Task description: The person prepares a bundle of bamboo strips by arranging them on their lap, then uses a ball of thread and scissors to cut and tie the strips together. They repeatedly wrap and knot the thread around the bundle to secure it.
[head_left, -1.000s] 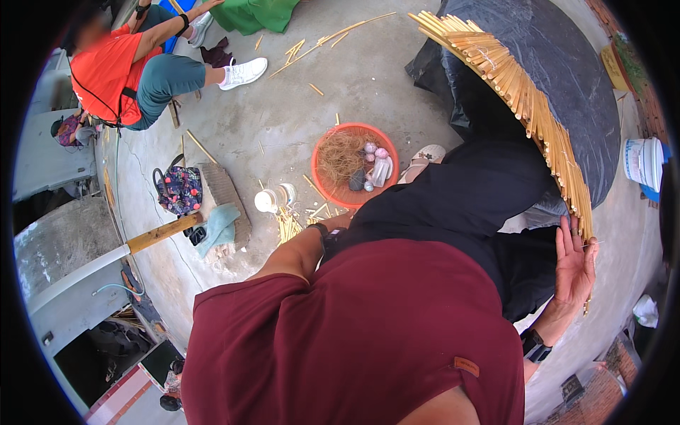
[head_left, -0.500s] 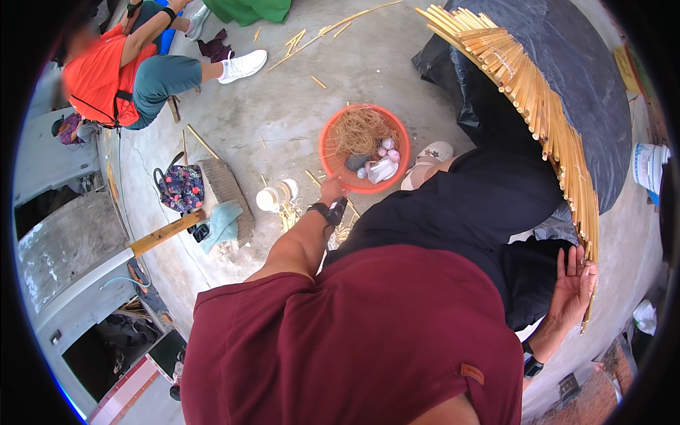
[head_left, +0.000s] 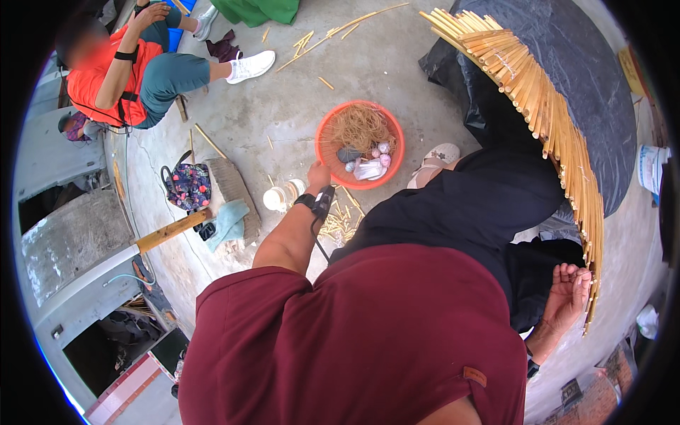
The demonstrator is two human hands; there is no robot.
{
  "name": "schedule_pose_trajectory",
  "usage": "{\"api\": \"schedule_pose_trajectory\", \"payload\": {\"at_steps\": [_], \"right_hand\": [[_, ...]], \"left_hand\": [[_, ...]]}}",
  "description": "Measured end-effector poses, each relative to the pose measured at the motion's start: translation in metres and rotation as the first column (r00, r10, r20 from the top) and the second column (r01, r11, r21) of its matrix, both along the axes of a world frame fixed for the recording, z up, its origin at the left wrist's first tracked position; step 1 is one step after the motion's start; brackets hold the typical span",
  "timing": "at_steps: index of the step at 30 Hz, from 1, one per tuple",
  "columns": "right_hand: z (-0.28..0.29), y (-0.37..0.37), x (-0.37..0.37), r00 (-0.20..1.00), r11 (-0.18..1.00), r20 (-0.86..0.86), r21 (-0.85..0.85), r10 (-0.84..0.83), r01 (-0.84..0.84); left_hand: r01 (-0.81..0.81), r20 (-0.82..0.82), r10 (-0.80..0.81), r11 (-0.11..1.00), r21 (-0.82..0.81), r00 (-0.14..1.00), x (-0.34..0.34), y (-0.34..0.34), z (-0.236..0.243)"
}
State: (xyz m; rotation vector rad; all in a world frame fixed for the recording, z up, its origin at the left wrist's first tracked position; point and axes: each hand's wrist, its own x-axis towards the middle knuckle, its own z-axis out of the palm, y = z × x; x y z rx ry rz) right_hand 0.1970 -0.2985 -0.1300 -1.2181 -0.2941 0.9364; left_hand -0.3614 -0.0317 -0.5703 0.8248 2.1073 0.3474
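My left hand (head_left: pixel 319 177) is closed on the rim of an orange-red plastic basin (head_left: pixel 386 183). In the basin lie a tangle of brown fibre strands (head_left: pixel 361 126), several small pale balls of thread (head_left: pixel 384 159), a grey ball (head_left: pixel 348 154) and a white packet (head_left: pixel 370 169). To my right, a long curved row of yellow cane sticks (head_left: pixel 536 106), tied together with thread, arches over my leg. Beside its near end, my right hand (head_left: pixel 569 289) has curled fingers, with the fingertips close to the stick ends. Whether it pinches a thread is too small to tell.
Dark plastic sheeting (head_left: pixel 602 78) lies under the canes. White tubs (head_left: pixel 275 199) and short cane offcuts (head_left: pixel 340 225) are on the floor by my left arm. A flowered bag (head_left: pixel 190 185) stands by a block (head_left: pixel 230 184). Another person in orange (head_left: pixel 106 78) sits at upper left.
The basin has shifted slightly left with my left hand on its rim. The fingers of my right hand, straighter before, have curled in. The other person's arm has moved.
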Motion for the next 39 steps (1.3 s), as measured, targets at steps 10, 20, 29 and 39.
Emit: {"api": "schedule_pose_trajectory", "payload": {"at_steps": [10, 20, 29, 39], "right_hand": [[-0.066, 0.017, -0.046, 0.925, 0.985, -0.367, -0.092, 0.103, -0.146], [-0.073, 0.018, -0.041, 0.920, 0.993, -0.378, 0.006, 0.108, -0.114], [-0.083, 0.007, -0.034, 0.880, 0.999, -0.472, 0.035, 0.046, -0.033], [-0.006, -0.006, -0.028, 0.878, 0.995, 0.468, 0.064, -0.101, 0.080]], "left_hand": [[-0.480, 0.497, 0.399, 0.876, 0.040, 0.770, 0.035, 0.010, 0.142], [-0.738, 0.988, -0.052, 0.660, 0.141, 0.143, 0.030, 0.148, 0.352], [0.750, 0.971, -0.233, 0.631, 0.197, -0.059, 0.307, -0.003, 0.428], [0.471, 0.985, 0.161, 0.875, -0.114, -0.060, 0.441, -0.091, 0.390]]}}
